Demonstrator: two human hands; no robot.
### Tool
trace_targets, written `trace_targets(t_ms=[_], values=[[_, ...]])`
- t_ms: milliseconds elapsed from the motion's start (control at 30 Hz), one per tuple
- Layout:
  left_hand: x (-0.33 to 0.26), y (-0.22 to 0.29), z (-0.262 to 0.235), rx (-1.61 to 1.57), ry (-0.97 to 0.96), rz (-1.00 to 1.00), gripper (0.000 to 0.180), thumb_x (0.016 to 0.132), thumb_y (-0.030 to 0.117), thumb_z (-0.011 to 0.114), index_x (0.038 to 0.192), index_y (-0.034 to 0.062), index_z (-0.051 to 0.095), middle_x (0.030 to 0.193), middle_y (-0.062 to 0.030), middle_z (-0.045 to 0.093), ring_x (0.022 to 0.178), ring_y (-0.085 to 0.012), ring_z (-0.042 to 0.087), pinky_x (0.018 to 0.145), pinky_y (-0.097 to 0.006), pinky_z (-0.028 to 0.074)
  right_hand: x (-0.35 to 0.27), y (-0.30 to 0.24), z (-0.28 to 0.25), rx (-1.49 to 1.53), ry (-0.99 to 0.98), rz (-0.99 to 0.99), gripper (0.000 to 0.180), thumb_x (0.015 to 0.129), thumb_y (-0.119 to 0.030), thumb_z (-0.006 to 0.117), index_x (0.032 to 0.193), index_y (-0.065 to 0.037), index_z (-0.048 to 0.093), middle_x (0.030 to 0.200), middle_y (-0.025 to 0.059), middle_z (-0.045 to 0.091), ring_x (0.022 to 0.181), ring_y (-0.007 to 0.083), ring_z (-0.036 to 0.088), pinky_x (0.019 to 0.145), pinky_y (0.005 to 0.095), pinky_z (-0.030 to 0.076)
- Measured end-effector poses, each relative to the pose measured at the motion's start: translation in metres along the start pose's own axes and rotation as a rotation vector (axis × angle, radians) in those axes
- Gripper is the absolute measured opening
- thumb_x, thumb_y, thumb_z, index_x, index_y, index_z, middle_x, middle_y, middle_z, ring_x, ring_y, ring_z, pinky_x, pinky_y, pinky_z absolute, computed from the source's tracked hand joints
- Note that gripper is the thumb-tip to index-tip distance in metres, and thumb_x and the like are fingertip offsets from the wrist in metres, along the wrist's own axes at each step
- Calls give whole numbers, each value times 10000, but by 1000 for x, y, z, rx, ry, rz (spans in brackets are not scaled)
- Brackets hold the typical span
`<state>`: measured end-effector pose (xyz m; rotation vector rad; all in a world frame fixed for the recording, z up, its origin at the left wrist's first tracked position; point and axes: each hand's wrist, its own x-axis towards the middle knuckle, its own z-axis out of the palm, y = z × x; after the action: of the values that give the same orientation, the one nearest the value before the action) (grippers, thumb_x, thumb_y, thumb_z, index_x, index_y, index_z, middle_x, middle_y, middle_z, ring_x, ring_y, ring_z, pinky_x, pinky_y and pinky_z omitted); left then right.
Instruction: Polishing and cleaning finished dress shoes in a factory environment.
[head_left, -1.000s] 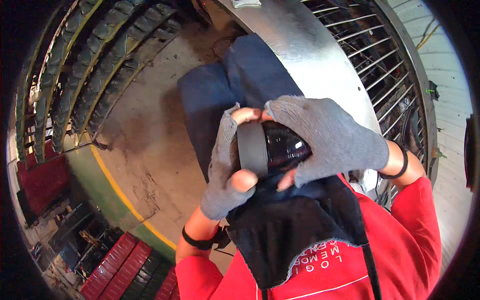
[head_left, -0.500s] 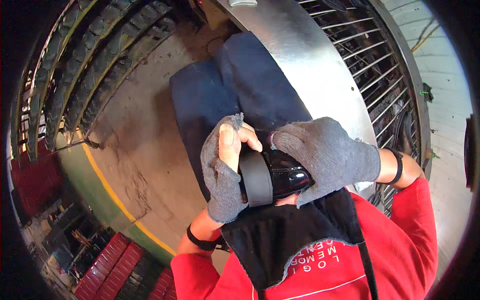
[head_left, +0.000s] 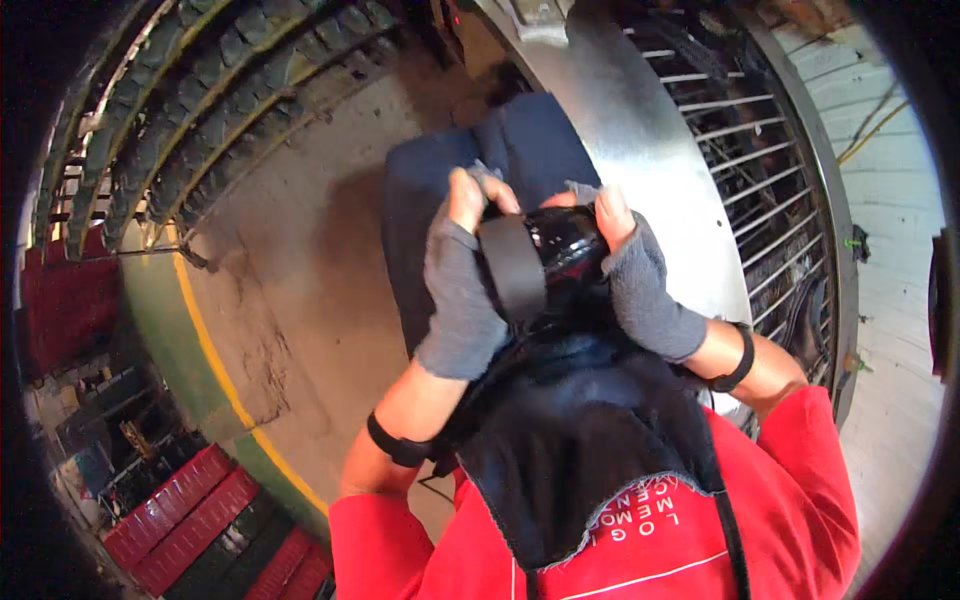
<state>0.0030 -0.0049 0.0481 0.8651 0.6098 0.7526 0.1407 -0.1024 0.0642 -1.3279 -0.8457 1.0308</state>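
Observation:
A glossy black piece point(head_left: 572, 243) with a broad matte dark-grey band point(head_left: 516, 268) across its left end lies over my lap; it looks like a shoe, though its whole outline is hidden. My left hand point(head_left: 462, 280), in a grey glove with bare fingertips, grips the banded end, thumb up. On the other end, my right hand point(head_left: 637, 275), gloved alike, holds the glossy side with its thumb showing and its other fingers partly hidden. Beneath them are my dark blue trousers point(head_left: 480, 150) and a black apron point(head_left: 590, 420).
A curved metal table point(head_left: 640, 120) runs along my right, beside a rack of metal bars point(head_left: 765, 190). Tiered racks point(head_left: 220, 90) full of dark pieces stand at the far left. Dark red slatted panels point(head_left: 180, 510) lie lower left, near a yellow floor line point(head_left: 215, 350).
My right hand has shifted from lying over the top of the glossy piece to gripping its right side, thumb up. Both hands and the piece sit farther from my body.

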Motion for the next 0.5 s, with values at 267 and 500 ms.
trace_targets(t_ms=[267, 500], values=[[-4, 46, -20, 651, -88, 242, 421, 1106, 396, 486, 1329, 43, 537, 1266, -68, 567, 1166, -153, 562, 1017, -305, 468, 52, -85, 29, -451, -715, -969, 719, 767, -732, 735, 891, -24, 741, 858, 133, 705, 875, 321, 695, 785, 423, 538], [16, -44, 8, -914, -656, -452, 601, 1021, 579, 551, 1318, 61, 626, 1156, -71, 689, 1001, -158, 676, 817, -283, 549, -18, -11, 57, -767, -1292, -1179, 503, 854, -578, 734, 750, -86, 738, 766, 89, 678, 813, 299, 685, 733, 466, 525]])
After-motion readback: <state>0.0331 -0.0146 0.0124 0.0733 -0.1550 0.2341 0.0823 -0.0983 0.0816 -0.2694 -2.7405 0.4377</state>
